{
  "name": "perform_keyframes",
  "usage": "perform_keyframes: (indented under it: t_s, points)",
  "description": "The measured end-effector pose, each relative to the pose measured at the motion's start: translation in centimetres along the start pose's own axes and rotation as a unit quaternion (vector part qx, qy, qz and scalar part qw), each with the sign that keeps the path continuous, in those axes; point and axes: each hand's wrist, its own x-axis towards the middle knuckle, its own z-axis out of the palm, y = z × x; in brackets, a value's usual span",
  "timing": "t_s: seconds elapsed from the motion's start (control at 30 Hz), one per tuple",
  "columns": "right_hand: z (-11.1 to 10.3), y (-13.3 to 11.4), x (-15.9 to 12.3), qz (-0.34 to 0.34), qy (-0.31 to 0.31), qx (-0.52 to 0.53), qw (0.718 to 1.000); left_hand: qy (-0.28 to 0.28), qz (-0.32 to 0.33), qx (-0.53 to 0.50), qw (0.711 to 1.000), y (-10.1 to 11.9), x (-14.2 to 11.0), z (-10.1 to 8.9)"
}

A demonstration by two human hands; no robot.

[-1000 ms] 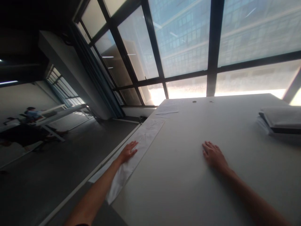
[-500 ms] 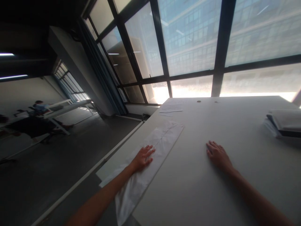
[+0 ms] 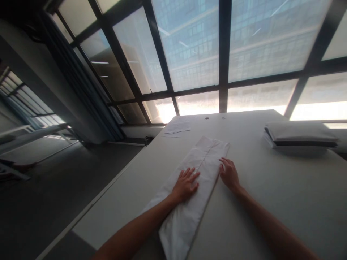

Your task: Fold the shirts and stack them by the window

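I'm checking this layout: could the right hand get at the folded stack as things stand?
Probably yes: the right hand is by the white cloth's edge, with nothing visible standing between it and the folded stack, though its full reach is unclear.

I monitor a single head view, taken from the wearer's eye level. It faces forward and down along the white table (image 3: 252,159), towards the window (image 3: 195,47). The tabletop fills the lower centre; the floor (image 3: 81,184) lies to the left. Both forearms enter from the bottom edge. The left hand (image 3: 185,185) and right hand (image 3: 229,174) sit at near range, below mid-frame.
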Motion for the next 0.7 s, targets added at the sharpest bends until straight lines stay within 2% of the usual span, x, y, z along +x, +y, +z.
perform_keyframes:
  t_s: [0.2,0.4,0.57,0.7]
  points:
    - [-0.4,-1.0,0.1,0.002,-0.049,-0.003,0.999,0.044,-0.026,-0.025,0.998,3.2,10.4,2.7]
    - [-0.4,-1.5,0.2,0.014,-0.115,-0.084,0.99,0.061,-0.073,-0.059,0.994,5.3,19.2,4.3]
    - [-0.2,-0.4,1.1,0.051,-0.152,-0.149,0.976,0.082,-0.105,-0.077,0.988,6.2,24.6,5.2]
    - [-0.6,0.9,1.9,0.057,-0.157,-0.164,0.972,0.109,-0.095,-0.14,0.98,6.5,27.1,5.7]
